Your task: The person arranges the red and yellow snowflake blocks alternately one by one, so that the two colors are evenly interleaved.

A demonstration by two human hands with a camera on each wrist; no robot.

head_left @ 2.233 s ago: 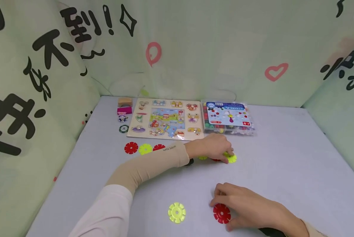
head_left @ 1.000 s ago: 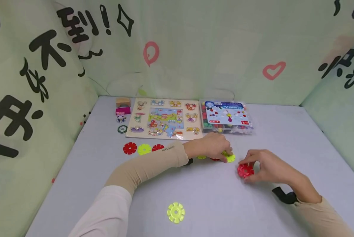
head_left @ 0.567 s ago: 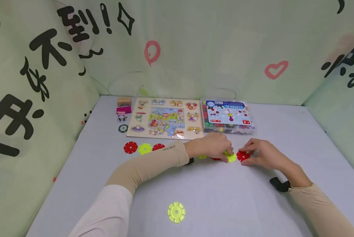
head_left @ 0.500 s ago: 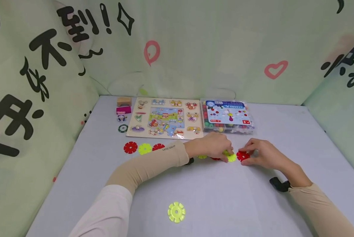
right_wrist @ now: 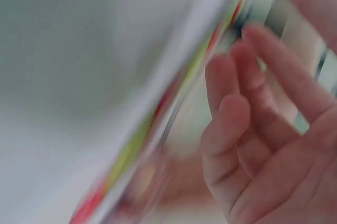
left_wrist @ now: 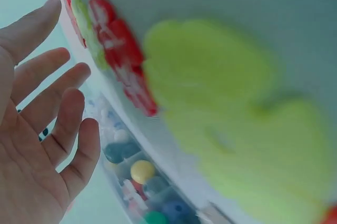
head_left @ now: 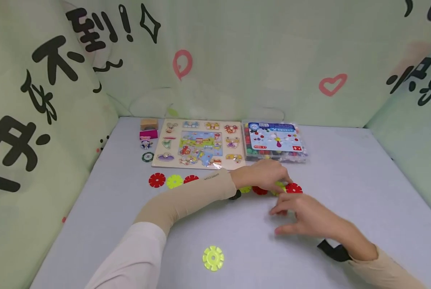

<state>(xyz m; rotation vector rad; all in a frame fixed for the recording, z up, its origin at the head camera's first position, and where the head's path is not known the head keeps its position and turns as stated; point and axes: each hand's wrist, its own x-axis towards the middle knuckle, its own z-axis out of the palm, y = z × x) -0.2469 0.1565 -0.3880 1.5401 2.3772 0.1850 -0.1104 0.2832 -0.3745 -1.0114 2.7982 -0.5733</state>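
A row of notched snowflake discs, red and yellow-green by turns, crosses the table; my left forearm hides its middle. My left hand reaches over the right end, fingertips at the last red disc and the yellow-green disc beside it. In the left wrist view its fingers are spread and loosely bent, with a yellow-green disc large in front. Nearer me, my right hand hovers, thumb and fingers apart, holding nothing. A lone yellow-green disc lies near the front. The right wrist view is blurred.
Behind the row lie a wooden picture puzzle board and a clear box of coloured beads. Left of them stand a wooden block, a magenta block, a small figure and a dark green round token. Printed curtains surround the table.
My right hand carried the red disc from the front to the row's right end, let go of it and drew back towards me. My left hand shifted slightly right onto that end.
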